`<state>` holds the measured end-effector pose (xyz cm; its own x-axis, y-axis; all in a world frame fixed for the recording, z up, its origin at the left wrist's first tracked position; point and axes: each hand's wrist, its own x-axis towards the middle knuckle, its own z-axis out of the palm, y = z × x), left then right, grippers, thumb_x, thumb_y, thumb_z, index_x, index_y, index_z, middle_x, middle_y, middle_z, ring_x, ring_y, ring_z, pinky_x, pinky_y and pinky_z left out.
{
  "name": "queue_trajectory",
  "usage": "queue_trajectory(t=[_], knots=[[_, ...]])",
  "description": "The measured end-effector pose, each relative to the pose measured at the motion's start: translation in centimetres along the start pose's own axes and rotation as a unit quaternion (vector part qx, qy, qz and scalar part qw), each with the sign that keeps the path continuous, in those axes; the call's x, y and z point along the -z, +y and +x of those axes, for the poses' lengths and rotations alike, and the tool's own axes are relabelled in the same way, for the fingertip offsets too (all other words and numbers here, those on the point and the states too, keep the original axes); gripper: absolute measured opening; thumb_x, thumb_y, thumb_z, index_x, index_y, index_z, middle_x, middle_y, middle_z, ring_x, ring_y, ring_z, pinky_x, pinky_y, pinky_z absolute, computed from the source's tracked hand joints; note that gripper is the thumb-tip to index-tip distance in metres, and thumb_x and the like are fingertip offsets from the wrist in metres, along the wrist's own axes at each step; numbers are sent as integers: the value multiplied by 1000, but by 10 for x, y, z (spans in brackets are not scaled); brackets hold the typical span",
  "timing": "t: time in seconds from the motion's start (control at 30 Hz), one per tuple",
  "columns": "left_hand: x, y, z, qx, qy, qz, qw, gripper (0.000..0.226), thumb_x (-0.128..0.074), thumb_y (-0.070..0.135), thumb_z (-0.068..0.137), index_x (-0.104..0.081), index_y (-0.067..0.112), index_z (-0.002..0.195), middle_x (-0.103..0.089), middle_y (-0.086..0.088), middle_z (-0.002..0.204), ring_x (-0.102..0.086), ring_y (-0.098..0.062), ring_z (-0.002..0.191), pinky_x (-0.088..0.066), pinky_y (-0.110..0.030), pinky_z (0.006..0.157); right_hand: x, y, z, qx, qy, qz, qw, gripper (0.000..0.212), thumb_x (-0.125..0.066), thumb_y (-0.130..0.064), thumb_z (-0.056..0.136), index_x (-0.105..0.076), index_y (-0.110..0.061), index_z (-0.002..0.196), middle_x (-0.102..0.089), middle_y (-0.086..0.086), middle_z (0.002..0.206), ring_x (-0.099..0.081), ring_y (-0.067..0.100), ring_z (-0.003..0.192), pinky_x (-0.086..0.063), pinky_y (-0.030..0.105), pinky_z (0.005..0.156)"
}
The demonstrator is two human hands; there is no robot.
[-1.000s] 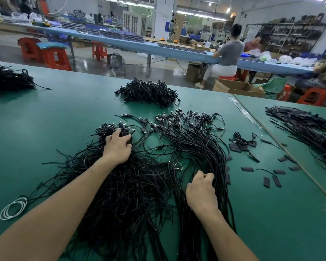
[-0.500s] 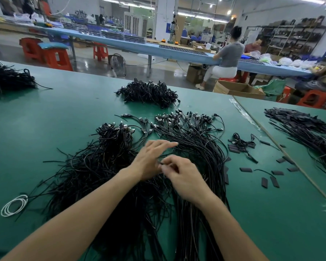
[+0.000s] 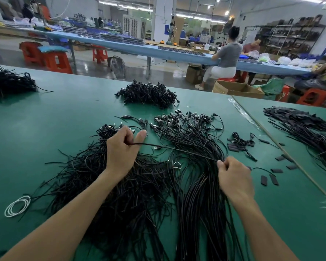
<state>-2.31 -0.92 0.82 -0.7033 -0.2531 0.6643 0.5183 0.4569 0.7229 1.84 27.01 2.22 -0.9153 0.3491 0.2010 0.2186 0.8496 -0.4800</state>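
Note:
A single thin black cable is stretched taut between my two hands above the green table. My left hand pinches its left end, thumb raised, over a tangled heap of loose black cables. My right hand pinches the other end, over a neater bundle of black cables whose plugs fan out toward the far side.
A coiled-cable pile lies farther back, another black pile at far left. Small black sleeves and short pieces are scattered at right; more black strips beyond a seam. A white wire coil sits near left. People sit at a blue bench behind.
My hands met in the middle half a second ago; they have since drawn apart, pulling one cable straight between them. A second ago each hand rested on its own pile.

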Motion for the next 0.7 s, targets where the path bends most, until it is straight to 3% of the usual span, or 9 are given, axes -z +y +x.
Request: queue_trajectory(t=[0.07, 0.13, 0.2, 0.27, 0.33, 0.4, 0.5, 0.57, 0.7], knots=[[3, 8, 2, -53, -24, 46, 997, 47, -57, 48, 95, -33, 26, 62, -32, 11, 51, -30, -9, 44, -30, -16, 45, -1, 6, -1, -2, -47, -86, 995, 27, -49, -37, 102, -65, -18, 91, -64, -1, 83, -62, 20, 80, -53, 36, 75], [0, 14, 2, -80, -109, 135, 982, 46, -40, 50, 100, -39, 26, 61, -37, 13, 48, -31, -6, 36, -29, -17, 36, -2, -2, -6, 41, -97, -111, 988, 28, -50, -36, 101, -65, -21, 120, -67, 0, 111, -62, 20, 103, -51, 37, 92], [-8, 20, -4, -67, -204, 235, 948, 49, -27, 53, 99, -43, 23, 64, -44, 10, 51, -38, -4, 36, -31, -17, 37, -3, -19, -13, 111, -137, -20, 984, 43, -50, -35, 101, -49, -23, 143, -57, 0, 137, -51, 18, 126, -42, 37, 107], [-13, 24, -10, -26, -239, 294, 925, 48, -25, 54, 99, -42, 23, 67, -51, 8, 58, -53, -14, 48, -44, -28, 48, -1, -41, -23, 172, -177, 93, 965, 50, -46, -43, 102, -40, -28, 149, -50, -7, 145, -42, 12, 135, -34, 39, 115], [-16, 23, -15, 8, -229, 299, 926, 48, -29, 54, 101, -38, 22, 67, -53, 6, 63, -59, -26, 61, -46, -36, 58, -3, -56, -30, 217, -211, 98, 948, 52, -41, -52, 100, -43, -30, 147, -50, -9, 143, -41, 10, 134, -33, 36, 115], [-16, 23, -19, 27, -224, 289, 930, 48, -31, 55, 101, -36, 22, 67, -54, 4, 63, -57, -30, 63, -45, -38, 60, -7, -61, -34, 245, -206, 54, 946, 43, -39, -50, 102, -57, -27, 133, -60, -7, 127, -51, 13, 122, -40, 35, 106], [-9, 23, -21, 33, -241, 309, 919, 45, -39, 56, 100, -35, 25, 67, -51, 7, 62, -54, -25, 61, -38, -35, 58, -7, -59, -34, 220, -163, 121, 954, 32, -42, -38, 105, -69, -22, 102, -63, -10, 94, -59, 12, 88, -51, 41, 83], [-6, 23, -23, 31, -280, 299, 912, 40, -52, 56, 95, -39, 27, 71, -52, 9, 65, -52, -19, 62, -38, -33, 59, -9, -56, -32, 218, -141, 136, 956, 28, -46, -36, 104, -70, -22, 98, -61, -11, 90, -57, 9, 84, -51, 36, 78], [-8, 30, -33, 39, -348, 74, 934, 35, -69, 43, 90, -49, 25, 69, -47, 13, 54, -37, -5, 49, -32, -19, 49, -9, -55, -31, 250, -145, 162, 943, 18, -57, -34, 99, -71, -24, 95, -61, -10, 88, -56, 2, 84, -42, 16, 74]])
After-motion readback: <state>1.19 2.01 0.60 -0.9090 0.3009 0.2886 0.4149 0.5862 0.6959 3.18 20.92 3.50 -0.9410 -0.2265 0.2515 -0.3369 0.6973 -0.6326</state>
